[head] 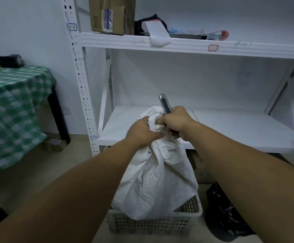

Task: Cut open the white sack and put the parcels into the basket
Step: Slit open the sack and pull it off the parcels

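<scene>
**Holding the sack neck tight, right over the basket**

Nearest you, the perforated plastic basket sits on the floor with the white sack standing in it. That looks deliberate: once it's open, the parcels should drop straight in. None are visible yet, and the sack looks closed.

Your left hand is curled round the bunched neck, pulling it up taut so there's something firm to cut against. Your right hand is fisted round the utility knife, touching the neck just beside the left. One end pokes up away from you. I can't tell where the blade is, so mind those left fingers.

Behind is the white rack's bare lower shelf, and a cardboard box sits up top.
</scene>
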